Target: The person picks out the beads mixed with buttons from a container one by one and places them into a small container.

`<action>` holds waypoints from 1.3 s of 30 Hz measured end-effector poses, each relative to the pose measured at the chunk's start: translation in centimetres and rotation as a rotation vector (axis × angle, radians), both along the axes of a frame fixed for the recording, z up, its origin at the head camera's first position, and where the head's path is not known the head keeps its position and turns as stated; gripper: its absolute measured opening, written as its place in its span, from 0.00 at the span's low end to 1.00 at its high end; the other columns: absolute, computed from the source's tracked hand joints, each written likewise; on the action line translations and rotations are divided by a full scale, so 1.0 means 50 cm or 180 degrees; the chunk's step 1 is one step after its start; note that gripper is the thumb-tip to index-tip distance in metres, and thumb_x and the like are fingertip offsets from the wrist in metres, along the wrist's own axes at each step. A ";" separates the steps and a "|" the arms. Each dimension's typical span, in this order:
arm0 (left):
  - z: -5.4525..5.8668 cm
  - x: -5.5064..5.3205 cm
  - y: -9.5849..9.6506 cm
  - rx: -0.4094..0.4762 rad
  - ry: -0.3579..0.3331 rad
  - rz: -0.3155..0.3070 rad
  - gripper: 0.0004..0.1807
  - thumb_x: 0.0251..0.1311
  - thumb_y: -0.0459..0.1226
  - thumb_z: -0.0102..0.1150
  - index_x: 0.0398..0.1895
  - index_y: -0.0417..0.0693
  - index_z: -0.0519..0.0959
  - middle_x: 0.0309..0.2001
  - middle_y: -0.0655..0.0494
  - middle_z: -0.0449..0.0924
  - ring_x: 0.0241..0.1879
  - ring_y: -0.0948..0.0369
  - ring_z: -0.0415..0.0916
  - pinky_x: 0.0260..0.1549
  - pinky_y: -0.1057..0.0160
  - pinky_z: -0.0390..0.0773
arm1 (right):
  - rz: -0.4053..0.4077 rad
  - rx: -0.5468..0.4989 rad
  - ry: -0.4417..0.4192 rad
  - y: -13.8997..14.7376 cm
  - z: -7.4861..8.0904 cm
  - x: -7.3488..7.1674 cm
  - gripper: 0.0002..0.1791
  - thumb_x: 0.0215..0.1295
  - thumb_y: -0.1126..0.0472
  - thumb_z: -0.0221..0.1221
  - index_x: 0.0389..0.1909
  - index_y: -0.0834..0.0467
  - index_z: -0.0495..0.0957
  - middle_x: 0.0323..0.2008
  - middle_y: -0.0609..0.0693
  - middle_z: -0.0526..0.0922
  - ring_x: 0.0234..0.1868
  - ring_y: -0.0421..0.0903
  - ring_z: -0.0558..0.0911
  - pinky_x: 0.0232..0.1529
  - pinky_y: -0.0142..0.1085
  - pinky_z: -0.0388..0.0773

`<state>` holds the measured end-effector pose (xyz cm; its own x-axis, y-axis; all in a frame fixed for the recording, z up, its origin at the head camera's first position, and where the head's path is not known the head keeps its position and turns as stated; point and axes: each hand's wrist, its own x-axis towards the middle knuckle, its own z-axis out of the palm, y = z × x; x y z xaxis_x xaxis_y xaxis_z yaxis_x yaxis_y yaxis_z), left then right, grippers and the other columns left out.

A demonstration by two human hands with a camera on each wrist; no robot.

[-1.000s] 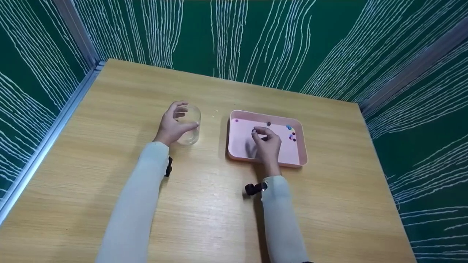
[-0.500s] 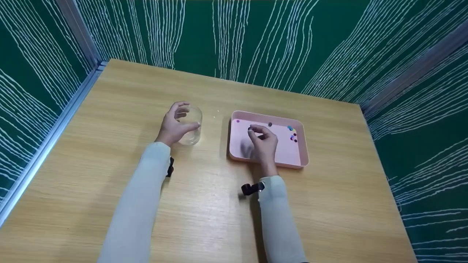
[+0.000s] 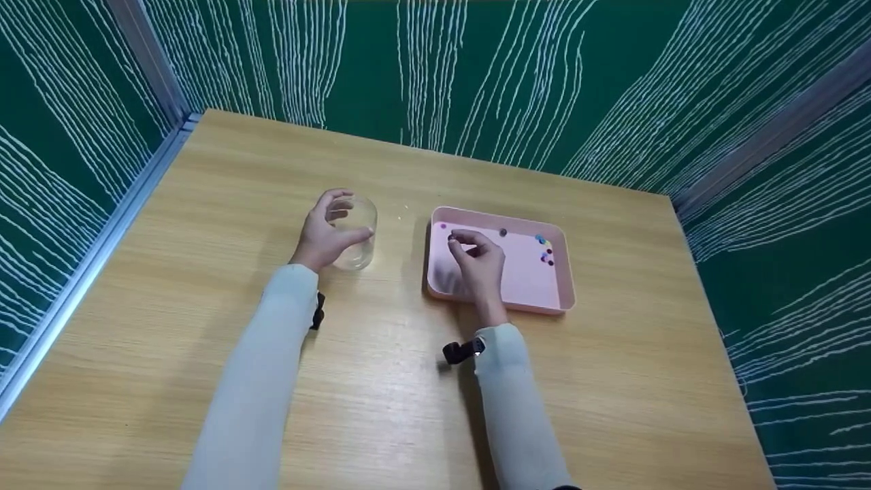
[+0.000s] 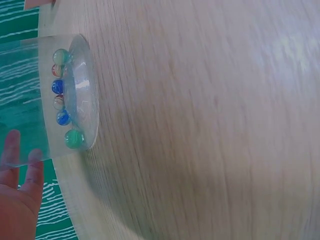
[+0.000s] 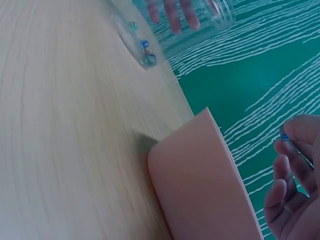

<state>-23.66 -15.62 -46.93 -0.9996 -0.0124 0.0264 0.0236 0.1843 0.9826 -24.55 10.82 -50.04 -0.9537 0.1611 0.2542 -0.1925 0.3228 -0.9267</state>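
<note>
In the head view my left hand [image 3: 320, 237] curves its fingers and thumb round a clear jar [image 3: 359, 235] standing on the table. The left wrist view shows several glass marbles, among them a green marble [image 4: 74, 139] and a blue marble [image 4: 58, 87], lying at the bottom of that jar. My right hand [image 3: 483, 269] is over the left half of a pink tray [image 3: 566, 275]. Between thumb and forefinger it pinches a small bluish glass marble [image 5: 284, 133], seen above the tray's wall in the right wrist view.
Inside the tray, several small coloured round pieces [image 3: 546, 252] cluster at the right, a dark round piece [image 3: 503, 232] lies near the back wall and a magenta piece [image 3: 444, 226] in the back left corner. Green walls with white lines enclose the wooden table [image 3: 381, 408].
My right hand has moved left across the tray, toward the jar, with the marble pinched in its fingertips. The left hand has stayed at the jar.
</note>
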 end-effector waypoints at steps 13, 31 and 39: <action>0.000 0.002 -0.001 -0.0015 0.0023 0.0016 0.38 0.37 0.42 0.69 0.55 0.56 0.63 0.53 0.54 0.67 0.54 0.56 0.63 0.53 0.54 0.65 | 0.0298 0.0203 0.0154 -0.050 0.027 -0.008 0.07 0.49 0.61 0.61 0.31 0.54 0.82 0.29 0.47 0.82 0.28 0.45 0.76 0.26 0.29 0.70; -0.004 -0.003 0.000 0.0054 0.0082 0.0039 0.40 0.35 0.41 0.70 0.56 0.52 0.62 0.52 0.54 0.68 0.54 0.55 0.63 0.54 0.57 0.65 | 0.0557 0.0636 -0.0067 -0.076 0.043 -0.040 0.09 0.52 0.50 0.59 0.35 0.44 0.80 0.33 0.36 0.79 0.32 0.37 0.74 0.33 0.31 0.74; -0.007 -0.004 0.003 0.0102 0.0093 0.0059 0.39 0.35 0.40 0.71 0.55 0.52 0.63 0.53 0.52 0.69 0.54 0.55 0.63 0.55 0.56 0.64 | 0.0602 0.0726 -0.0184 -0.082 0.045 -0.044 0.10 0.53 0.49 0.59 0.36 0.45 0.80 0.33 0.37 0.79 0.31 0.39 0.74 0.30 0.31 0.74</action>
